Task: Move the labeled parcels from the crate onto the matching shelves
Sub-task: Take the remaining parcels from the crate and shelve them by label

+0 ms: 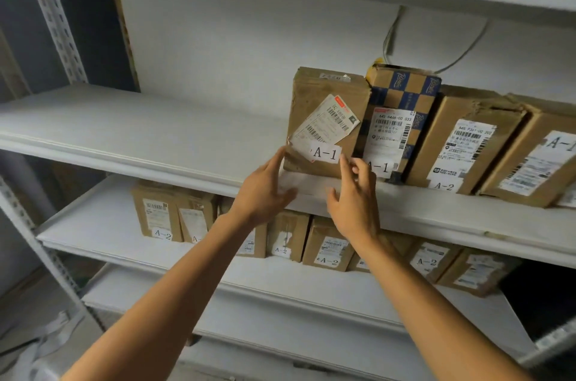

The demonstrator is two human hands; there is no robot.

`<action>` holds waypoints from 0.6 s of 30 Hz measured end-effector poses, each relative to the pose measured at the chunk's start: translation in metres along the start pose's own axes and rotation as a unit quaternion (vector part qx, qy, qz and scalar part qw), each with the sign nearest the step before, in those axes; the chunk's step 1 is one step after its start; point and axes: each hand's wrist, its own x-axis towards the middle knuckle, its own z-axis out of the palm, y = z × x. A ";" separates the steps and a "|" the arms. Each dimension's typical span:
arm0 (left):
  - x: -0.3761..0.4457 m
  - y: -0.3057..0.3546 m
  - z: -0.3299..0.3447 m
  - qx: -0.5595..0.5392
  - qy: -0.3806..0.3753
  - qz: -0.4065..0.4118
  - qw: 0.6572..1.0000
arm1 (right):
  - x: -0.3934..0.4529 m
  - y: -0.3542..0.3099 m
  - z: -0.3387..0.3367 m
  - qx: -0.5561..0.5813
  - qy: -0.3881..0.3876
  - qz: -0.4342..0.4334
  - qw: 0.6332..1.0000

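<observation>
The crumpled brown paper-wrapped parcel labelled A-1 (327,122) stood upright on the white middle shelf (140,131), touching a blue-checked carton (402,103). My left hand (265,190) and right hand (355,203) flanked its lower corners, each grip wide, fingertips barely touching. It looked light, with soft, dented wrapping, so I judged its two side edges the best hold.

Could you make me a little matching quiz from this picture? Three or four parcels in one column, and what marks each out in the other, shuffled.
Things:
1. Parcel between the hands
2. Checkered box
3. Third box along
4. Leftmost box, lower shelf

Descriptions:
a. Blue and brown pattern, tag A-1
b. On the upper shelf, yet tagged A-2
c. Wrinkled brown wrap, slanted shipping label, tag A-1
d. Tag A-2, below the others

Pairs: 1-c, 2-a, 3-b, 4-d
</observation>
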 end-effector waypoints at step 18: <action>-0.329 -0.054 -0.040 0.251 0.048 -0.355 0.899 | -0.170 -0.161 0.048 0.061 -0.467 -0.326 0.820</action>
